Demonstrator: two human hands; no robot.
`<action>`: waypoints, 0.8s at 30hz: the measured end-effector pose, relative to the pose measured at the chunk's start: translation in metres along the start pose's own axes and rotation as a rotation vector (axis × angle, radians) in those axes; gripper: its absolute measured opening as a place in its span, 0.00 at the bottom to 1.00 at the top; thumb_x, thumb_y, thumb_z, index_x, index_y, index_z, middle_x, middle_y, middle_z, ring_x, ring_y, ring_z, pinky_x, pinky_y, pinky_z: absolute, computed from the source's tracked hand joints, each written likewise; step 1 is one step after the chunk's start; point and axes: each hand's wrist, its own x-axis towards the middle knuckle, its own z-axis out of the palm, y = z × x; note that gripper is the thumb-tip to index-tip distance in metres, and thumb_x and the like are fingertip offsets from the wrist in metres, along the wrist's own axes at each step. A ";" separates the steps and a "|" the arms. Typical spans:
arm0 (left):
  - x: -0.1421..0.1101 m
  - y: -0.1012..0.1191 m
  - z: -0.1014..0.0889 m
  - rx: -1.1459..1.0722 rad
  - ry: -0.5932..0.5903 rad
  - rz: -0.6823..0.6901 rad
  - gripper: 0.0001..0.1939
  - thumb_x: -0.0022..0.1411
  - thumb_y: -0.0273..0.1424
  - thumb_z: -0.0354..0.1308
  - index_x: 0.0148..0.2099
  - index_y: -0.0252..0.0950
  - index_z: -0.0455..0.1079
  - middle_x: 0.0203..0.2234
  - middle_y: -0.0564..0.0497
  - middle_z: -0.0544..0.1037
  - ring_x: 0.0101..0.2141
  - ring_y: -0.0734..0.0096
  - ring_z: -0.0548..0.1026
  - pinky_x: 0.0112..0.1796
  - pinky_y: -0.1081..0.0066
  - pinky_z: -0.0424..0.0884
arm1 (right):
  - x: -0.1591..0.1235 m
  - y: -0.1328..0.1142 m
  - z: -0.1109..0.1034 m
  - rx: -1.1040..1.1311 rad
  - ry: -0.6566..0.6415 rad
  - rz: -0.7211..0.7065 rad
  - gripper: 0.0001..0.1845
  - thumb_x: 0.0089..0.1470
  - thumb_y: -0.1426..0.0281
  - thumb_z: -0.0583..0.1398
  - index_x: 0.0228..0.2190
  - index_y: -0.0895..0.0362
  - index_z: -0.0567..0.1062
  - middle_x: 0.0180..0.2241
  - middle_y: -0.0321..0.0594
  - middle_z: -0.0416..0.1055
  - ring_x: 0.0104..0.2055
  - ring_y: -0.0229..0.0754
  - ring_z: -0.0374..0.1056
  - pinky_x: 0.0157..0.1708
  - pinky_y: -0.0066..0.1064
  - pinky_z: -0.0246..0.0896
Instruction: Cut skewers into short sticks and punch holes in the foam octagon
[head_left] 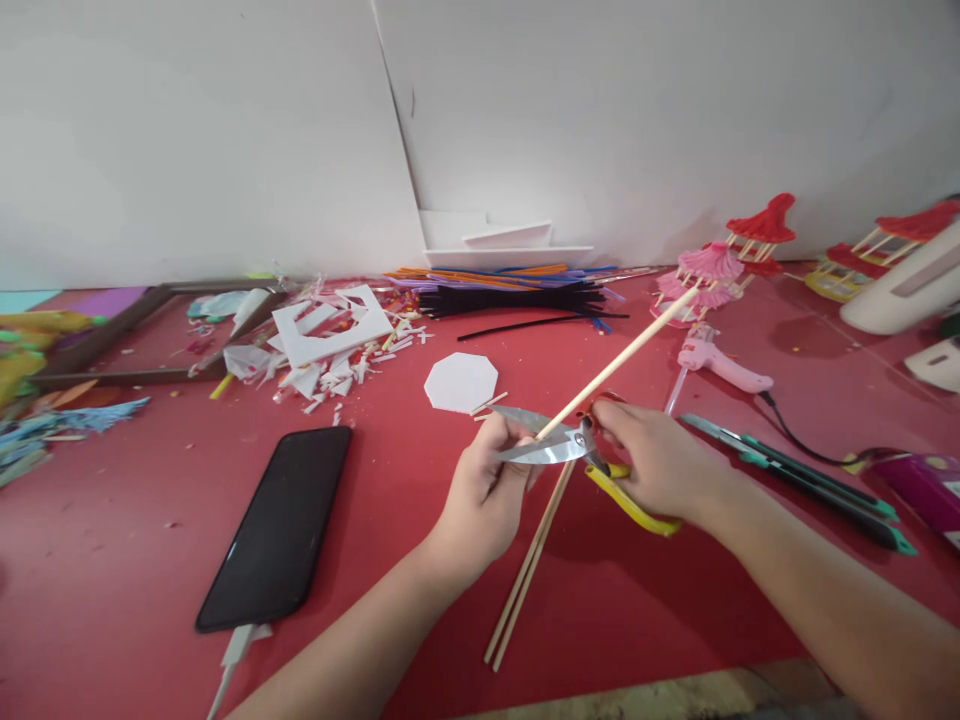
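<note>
My left hand (pixel 484 490) is closed on the near end of a thin wooden stick (pixel 619 360), which slants up and away to the right. My right hand (pixel 664 460) grips scissors (pixel 555 446) with yellow handles. Their parted blades lie around the stick close to my left fingers; whether they touch the wood I cannot tell. Beneath my hands, two more wooden sticks (pixel 529 580) lie on the red table (pixel 405 560). Just beyond my left hand is a white octagonal piece (pixel 460 382), with short stick pieces (pixel 491 403) at its edge.
A black phone (pixel 276 525) with a cable lies at left. White scraps (pixel 334 335) and pipe cleaners (pixel 517 298) line the back. At right are a pink glue gun (pixel 720 362), cutter knives (pixel 802 480) and small pink and red pavilion models (pixel 761 235).
</note>
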 end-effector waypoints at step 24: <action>0.000 0.008 0.005 0.570 0.251 0.176 0.03 0.66 0.26 0.48 0.38 0.38 0.61 0.22 0.57 0.67 0.20 0.77 0.62 0.23 0.76 0.57 | 0.000 -0.016 0.001 0.185 -0.071 0.110 0.07 0.49 0.68 0.57 0.27 0.53 0.60 0.21 0.31 0.60 0.21 0.35 0.51 0.23 0.27 0.45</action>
